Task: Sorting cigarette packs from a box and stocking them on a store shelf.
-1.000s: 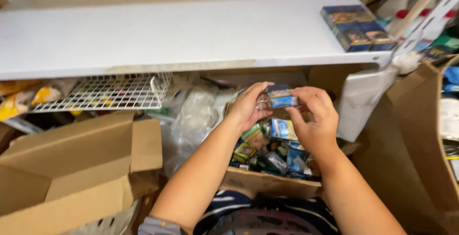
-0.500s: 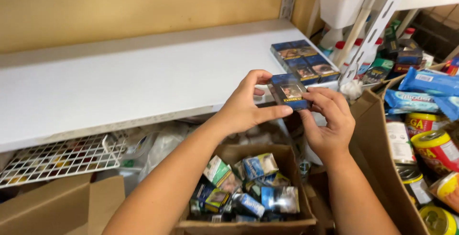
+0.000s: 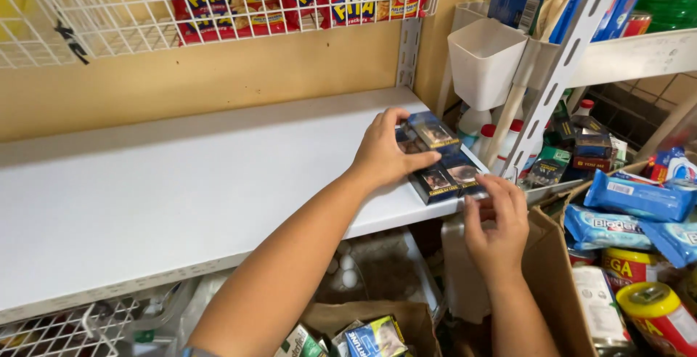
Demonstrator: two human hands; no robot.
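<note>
My left hand (image 3: 386,155) reaches over the white shelf (image 3: 181,183) and grips a small dark blue box (image 3: 433,131), tilted above a flat group of similar dark boxes (image 3: 444,177) at the shelf's right end. My right hand (image 3: 496,220) hovers at the shelf's front edge, fingers spread, its fingertips at the nearest box of the group. Below, an open cardboard box (image 3: 406,321) holds several more small packs (image 3: 367,337).
A wire basket (image 3: 218,8) of red snack packs hangs above. A white bin (image 3: 485,59) and slanted shelf upright (image 3: 563,74) stand right. Blue wipe packs (image 3: 639,208), cans (image 3: 657,313) and bottles (image 3: 483,128) crowd the right side. A wire rack (image 3: 65,328) lies lower left.
My view rose from the cardboard box to the shelf. My left hand carried the small box up to the group on the shelf; my right hand let go and dropped to the shelf edge.
</note>
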